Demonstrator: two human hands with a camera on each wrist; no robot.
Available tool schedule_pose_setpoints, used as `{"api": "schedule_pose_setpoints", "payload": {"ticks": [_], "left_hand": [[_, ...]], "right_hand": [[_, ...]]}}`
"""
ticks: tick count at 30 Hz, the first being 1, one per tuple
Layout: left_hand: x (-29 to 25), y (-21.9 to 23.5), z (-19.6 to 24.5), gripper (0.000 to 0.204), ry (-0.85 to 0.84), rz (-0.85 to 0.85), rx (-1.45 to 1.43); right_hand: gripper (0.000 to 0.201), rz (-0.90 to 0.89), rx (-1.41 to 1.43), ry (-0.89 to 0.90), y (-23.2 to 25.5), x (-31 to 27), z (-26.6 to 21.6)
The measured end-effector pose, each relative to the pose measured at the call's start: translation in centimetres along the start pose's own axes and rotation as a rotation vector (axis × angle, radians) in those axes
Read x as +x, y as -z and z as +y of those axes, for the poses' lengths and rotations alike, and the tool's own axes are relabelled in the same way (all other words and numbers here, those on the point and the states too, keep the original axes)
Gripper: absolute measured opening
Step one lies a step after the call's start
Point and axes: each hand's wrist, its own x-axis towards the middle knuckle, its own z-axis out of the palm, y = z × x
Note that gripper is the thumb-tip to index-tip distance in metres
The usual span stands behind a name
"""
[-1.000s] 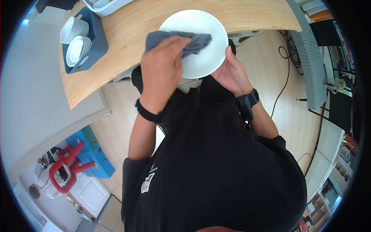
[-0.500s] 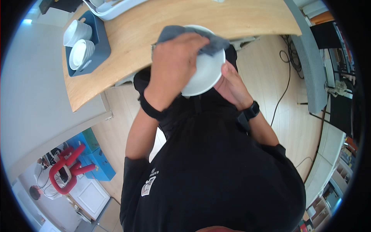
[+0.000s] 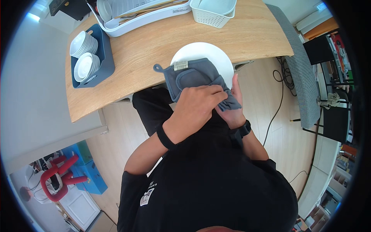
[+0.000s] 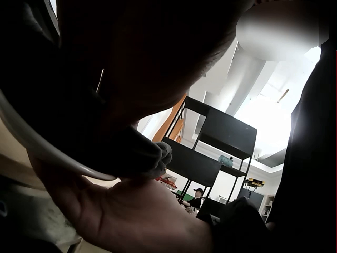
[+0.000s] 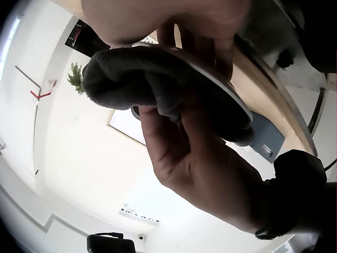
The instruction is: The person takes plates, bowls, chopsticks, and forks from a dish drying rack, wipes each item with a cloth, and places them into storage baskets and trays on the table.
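Observation:
In the head view, a white plate (image 3: pixel 218 58) tilts in front of the torso, partly covered by a grey cloth (image 3: pixel 193 77). My left hand (image 3: pixel 193 112) pinches the bunched cloth near the plate's lower right edge. My right hand (image 3: pixel 233 114) holds the plate's right side, thumb upright by the rim. In the left wrist view, the right palm (image 4: pixel 131 216) lies under the plate rim (image 4: pixel 52 158). The right wrist view shows the left fingers and thumb (image 5: pixel 184 142) gripping the cloth (image 5: pixel 137 79); right-hand fingers (image 5: pixel 197 47) lie behind the plate.
A wooden table (image 3: pixel 147 58) bears a blue-grey bin (image 3: pixel 106 58) of stacked white bowls (image 3: pixel 85 67), a white dish rack (image 3: pixel 147 22) and a white basket (image 3: pixel 210 18). Cables (image 3: pixel 285 79) lie on the floor at right; a checked cloth (image 3: pixel 303 92) hangs beside them.
The head view has shifted, showing more of the rack and the white basket. My left hand and the cloth have moved down and right across the plate, and the cloth is spread wider.

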Motion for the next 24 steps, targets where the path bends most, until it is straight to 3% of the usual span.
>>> {"api": "schedule_pose_setpoints", "payload": {"ticks": [5, 11, 14, 15, 18, 19, 21, 24], "left_hand": [[-0.2, 0.3, -0.6, 0.028, 0.001, 0.005, 0.042], [-0.5, 1.8, -2.3, 0.03, 0.08, 0.051, 0.13], [-0.4, 1.8, -4.3, 0.035, 0.106, 0.272, 0.205], [-0.4, 2.1, -4.6, 0.035, 0.11, 0.271, 0.205], [-0.8, 3.0, -6.5, 0.034, 0.211, 0.54, -0.025], [-1.3, 3.0, -6.7, 0.034, 0.215, 0.536, -0.022], [-1.9, 3.1, -6.6, 0.029, 0.536, 0.664, -0.544], [-2.6, 2.2, -6.9, 0.034, 0.513, 0.611, -0.724]], "right_hand": [[0.063, 0.232, -0.191, 0.244, -1.0, 1.1, -0.3], [0.062, 0.338, -0.28, 0.352, -1.0, 1.3, -0.5], [0.063, 0.361, -0.361, 0.365, -0.8, 1.3, -0.6], [0.063, 0.384, -0.421, 0.378, -0.6, 1.2, -0.6], [0.064, 0.399, -0.505, 0.405, -0.2, 1.3, -1.2], [0.065, 0.394, -0.53, 0.419, -0.1, 1.3, -1.4], [0.065, 0.388, -0.512, 0.393, 0.0, 1.1, -2.3], [0.062, 0.408, -0.536, 0.377, 0.4, 1.1, -2.8]]}}
